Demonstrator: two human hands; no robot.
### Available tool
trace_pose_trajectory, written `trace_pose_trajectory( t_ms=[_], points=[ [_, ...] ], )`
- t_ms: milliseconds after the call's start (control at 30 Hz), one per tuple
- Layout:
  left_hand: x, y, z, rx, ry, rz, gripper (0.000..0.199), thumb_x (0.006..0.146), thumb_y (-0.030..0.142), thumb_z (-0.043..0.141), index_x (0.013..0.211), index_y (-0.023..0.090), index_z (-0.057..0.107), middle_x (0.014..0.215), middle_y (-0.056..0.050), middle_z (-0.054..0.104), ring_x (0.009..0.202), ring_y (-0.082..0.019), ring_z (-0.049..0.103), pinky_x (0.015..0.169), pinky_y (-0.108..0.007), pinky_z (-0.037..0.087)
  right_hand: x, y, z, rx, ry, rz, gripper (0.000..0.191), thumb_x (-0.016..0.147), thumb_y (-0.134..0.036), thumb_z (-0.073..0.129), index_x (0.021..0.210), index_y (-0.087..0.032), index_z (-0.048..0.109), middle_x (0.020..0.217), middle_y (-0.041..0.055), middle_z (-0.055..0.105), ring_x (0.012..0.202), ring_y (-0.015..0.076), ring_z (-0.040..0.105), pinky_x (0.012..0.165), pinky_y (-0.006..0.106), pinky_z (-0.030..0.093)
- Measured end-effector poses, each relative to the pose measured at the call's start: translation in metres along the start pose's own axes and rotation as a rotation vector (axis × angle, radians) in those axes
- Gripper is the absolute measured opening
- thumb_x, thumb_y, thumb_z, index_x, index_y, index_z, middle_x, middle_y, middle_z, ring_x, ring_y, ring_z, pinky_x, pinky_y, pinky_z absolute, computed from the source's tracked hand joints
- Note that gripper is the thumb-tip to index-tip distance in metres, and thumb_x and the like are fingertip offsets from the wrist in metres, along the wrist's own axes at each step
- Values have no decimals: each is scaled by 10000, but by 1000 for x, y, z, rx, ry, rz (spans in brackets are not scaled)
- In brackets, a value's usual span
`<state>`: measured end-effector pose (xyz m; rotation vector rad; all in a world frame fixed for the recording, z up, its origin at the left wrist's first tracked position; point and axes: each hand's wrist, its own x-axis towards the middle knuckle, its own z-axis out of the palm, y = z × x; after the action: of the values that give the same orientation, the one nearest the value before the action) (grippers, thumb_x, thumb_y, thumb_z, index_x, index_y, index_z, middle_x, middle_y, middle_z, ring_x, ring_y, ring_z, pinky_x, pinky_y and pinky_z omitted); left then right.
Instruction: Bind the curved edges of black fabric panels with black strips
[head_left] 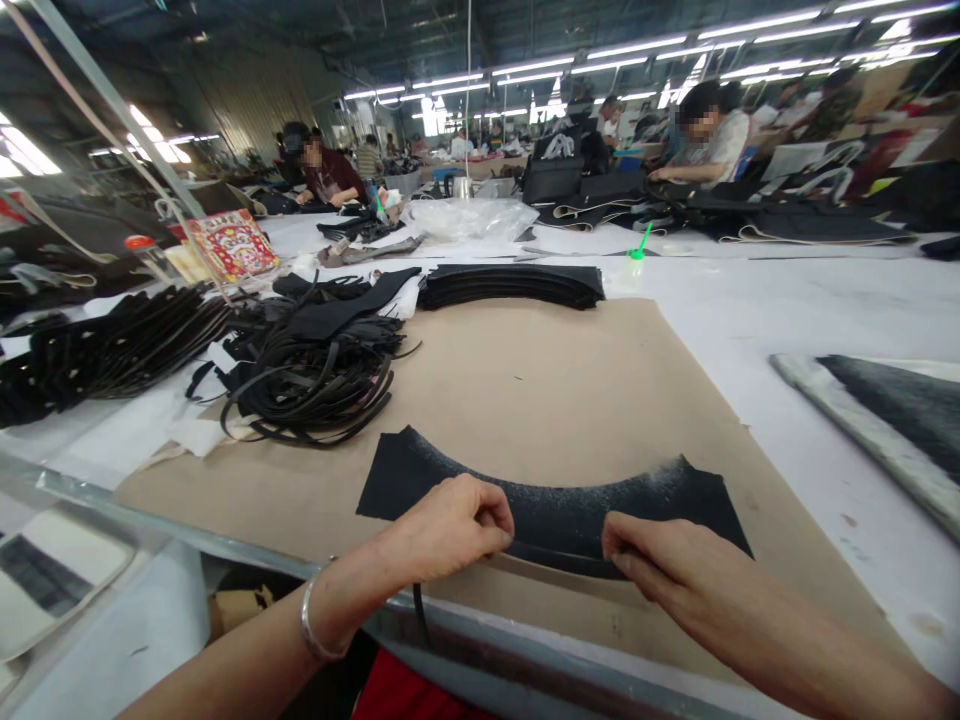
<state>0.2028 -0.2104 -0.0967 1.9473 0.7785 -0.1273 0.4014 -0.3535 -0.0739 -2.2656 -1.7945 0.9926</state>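
Note:
A curved black panel (555, 505) lies on brown paper, its concave edge facing away from me and dusted with pale specks. Along its near edge runs a narrow black strip (559, 562), whose loose end dangles below my left wrist. My left hand (469, 525), with a bangle on the wrist, is closed in a pinch on the strip left of the panel's middle. Further right, my right hand (649, 550) pinches the same edge, apparently on the strip too. The fingertips partly hide the strip where it meets the panel.
Brown paper (517, 390) covers part of the white table. Behind it sits a stack of curved black pieces (510, 287). Tangled black strips (315, 370) and fanned black pieces (127, 340) lie left. A dusty board (892, 430) is at right. Several people work across the table.

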Motion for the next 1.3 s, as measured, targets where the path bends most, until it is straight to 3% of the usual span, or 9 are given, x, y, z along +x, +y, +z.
trace_pose_trajectory(
  t_ms=[300,533,867,1300],
  points=[
    [16,1,-9,-10,60,8,170,684,234,549,788,151,654,651,10,609,612,-131,535,544,-219,360,19,11,-8,-40,32,27,301,935,-364,353,715,-222,500,723,26,618,667,195,562,579,285,321],
    [27,4,-7,40,123,-47,130,698,257,574,738,160,650,631,7,607,614,-138,541,536,-222,338,28,12,-8,-114,33,104,266,933,-359,389,787,-242,578,784,30,642,733,215,583,610,299,314],
    [41,8,0,169,231,-121,106,711,228,595,743,189,689,689,-6,676,676,-166,593,580,-244,350,46,12,-7,-121,55,169,264,892,-348,426,724,-237,596,735,27,650,702,211,586,572,296,273],
    [47,12,5,181,245,-146,115,735,233,611,741,196,720,709,-26,699,722,-192,629,616,-260,392,51,17,-7,-110,66,240,259,876,-389,455,755,-265,648,796,36,676,779,248,608,582,304,279]
  ],
)
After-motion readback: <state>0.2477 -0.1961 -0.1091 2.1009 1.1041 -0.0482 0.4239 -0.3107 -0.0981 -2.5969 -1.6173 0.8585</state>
